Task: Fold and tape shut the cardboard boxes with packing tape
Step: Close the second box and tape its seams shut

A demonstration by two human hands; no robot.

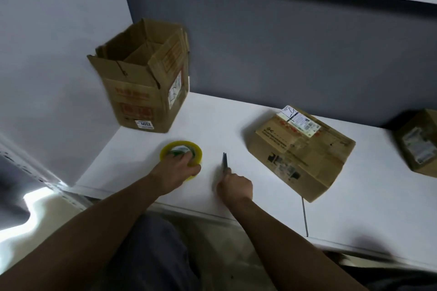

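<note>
free: table (212,123) centre | blocked: open box (142,78) left, sealed box (300,151) right

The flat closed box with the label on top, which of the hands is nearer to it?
The right hand, holding scissors, sits just left of the closed box. The left hand is farther left, gripping the tape roll.

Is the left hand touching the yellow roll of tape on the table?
Touching. The head view shows the left hand lying over the tape roll, fingers reaching into its centre hole and the thumb against its outer rim.
</note>
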